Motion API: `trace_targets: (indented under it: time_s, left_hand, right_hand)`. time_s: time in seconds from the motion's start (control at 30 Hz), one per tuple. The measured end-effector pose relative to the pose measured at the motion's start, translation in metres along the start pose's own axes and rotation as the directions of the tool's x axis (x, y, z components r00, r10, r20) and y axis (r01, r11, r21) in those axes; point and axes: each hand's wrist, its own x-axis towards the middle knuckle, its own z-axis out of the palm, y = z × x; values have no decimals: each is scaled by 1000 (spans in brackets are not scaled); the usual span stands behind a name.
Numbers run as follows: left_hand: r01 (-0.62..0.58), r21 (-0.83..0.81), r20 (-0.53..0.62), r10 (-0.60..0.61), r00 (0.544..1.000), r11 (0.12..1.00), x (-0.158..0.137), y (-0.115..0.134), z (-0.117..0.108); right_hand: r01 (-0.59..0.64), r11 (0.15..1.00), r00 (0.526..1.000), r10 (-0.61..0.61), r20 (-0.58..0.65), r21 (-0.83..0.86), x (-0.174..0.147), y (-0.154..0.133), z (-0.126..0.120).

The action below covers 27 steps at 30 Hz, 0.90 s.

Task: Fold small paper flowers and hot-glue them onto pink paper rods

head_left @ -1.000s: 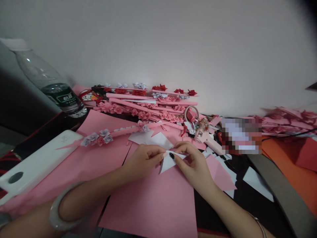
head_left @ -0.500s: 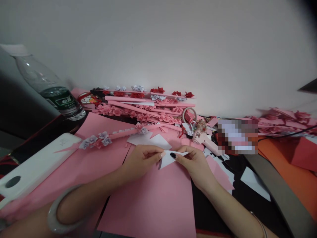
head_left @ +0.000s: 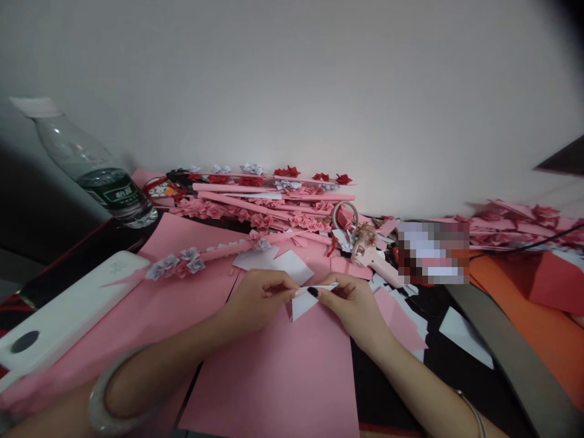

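Note:
A small folded piece of white paper (head_left: pixel 303 305) is pinched between both hands, just above a large pink sheet (head_left: pixel 278 377). My left hand (head_left: pixel 258 299) grips its left corner between thumb and fingers. On the right edge, my right hand (head_left: pixel 353 306) presses thumb against fingers, with a dark-painted thumbnail on the paper's face. Behind the hands lie loose white paper pieces (head_left: pixel 292 265). A pink paper stem with white and pink paper flowers (head_left: pixel 187 263) rests to the left of them.
A water bottle (head_left: pixel 107 182) stands at the back left beside a long white device (head_left: pixel 68 310). Paper-flower stems (head_left: pixel 255 204) are heaped along the wall. A pink glue gun (head_left: pixel 376 261), a tape roll (head_left: pixel 345 215) and orange sheets (head_left: pixel 524 304) lie right.
Both hands still pinch the white paper. The paper has tilted slightly, its lower point turning down and left. The whole view has shifted a little.

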Motion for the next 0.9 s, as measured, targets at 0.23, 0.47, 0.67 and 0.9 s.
trace_targets:
  time_s: [0.23,0.47,0.67,0.9]
  left_hand:
    - [24,-72,3,-24,1000,997,2,-3,0]
    - [46,-197,-17,-51,999,979,3,-3,-3]
    - [103,-276,21,-101,995,956,3,0,0]
    - [198,-362,122,-164,979,911,3,-4,3]
  right_hand:
    - [-17,998,1000,16,16,57,0,9,-2]
    - [73,950,997,-63,-43,304,3,9,-4]
    - [50,994,993,-40,110,-93,-4,3,3]
    - [35,968,999,-32,18,-249,-3,12,2]
